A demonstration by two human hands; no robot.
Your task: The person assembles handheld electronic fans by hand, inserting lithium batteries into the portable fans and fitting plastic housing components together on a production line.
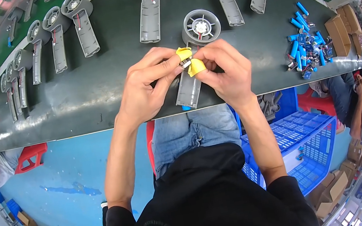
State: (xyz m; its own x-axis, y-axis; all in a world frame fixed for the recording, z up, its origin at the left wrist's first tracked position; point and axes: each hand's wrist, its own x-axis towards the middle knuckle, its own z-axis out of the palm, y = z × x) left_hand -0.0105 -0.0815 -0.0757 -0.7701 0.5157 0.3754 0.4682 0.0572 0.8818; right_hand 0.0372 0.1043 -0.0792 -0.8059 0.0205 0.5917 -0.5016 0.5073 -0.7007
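Note:
My left hand [147, 81] pinches a small dark-and-silver part [186, 63] between thumb and forefinger. Closed close beside it is my right hand [226, 67]; what its fingertips grip is hidden. Yellow coverings wrap some fingertips of both hands. Under them lies a grey fan housing [189, 93], its half-shell handle pointing toward me and its round fan end [200, 27] away from me. Red wires show near the fan's hub. A bit of blue peeks out below the handle's near end.
Several similar grey fan housings [149, 20] line the far side of the dark green bench [126, 74]. To the right lie a heap of blue cylindrical cells with small boards [305, 42] and a cardboard box [338, 36]. Blue crates [306, 132] stand below. Other people sit at both sides.

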